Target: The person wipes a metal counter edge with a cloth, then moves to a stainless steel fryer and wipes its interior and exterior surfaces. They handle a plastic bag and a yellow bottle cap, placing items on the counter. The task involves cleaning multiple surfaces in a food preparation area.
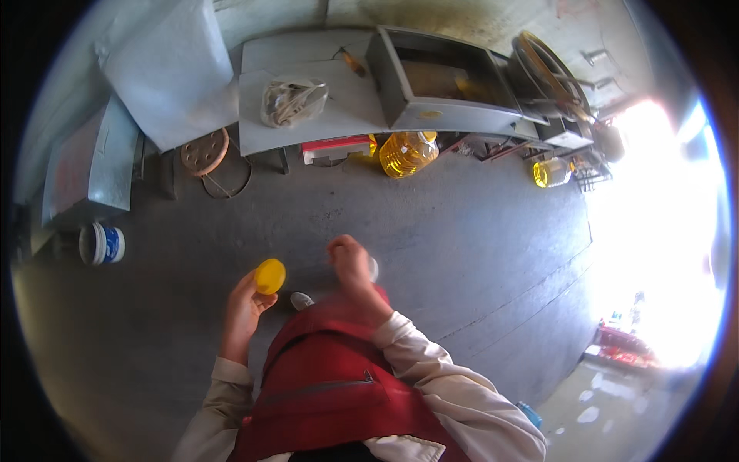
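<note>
A round yellow object, possibly a lid or small dish, [270, 276] is held at its edge by my left hand [249, 303], in front of the red apron [329, 381] and above the dark floor. My right hand [350, 260] is raised to the right of it, apart from it, with the fingers curled and blurred; whether anything small is between them cannot be made out. Both of my shoes show partly below the hands.
Ahead stands a metal counter [312, 124] with a plastic bag [293, 101] and a metal box [456, 110]. Beneath are an oil jug [408, 153] and a red-and-white carton [336, 149]. A stool [205, 152] and a white-and-blue bucket [103, 243] stand left.
</note>
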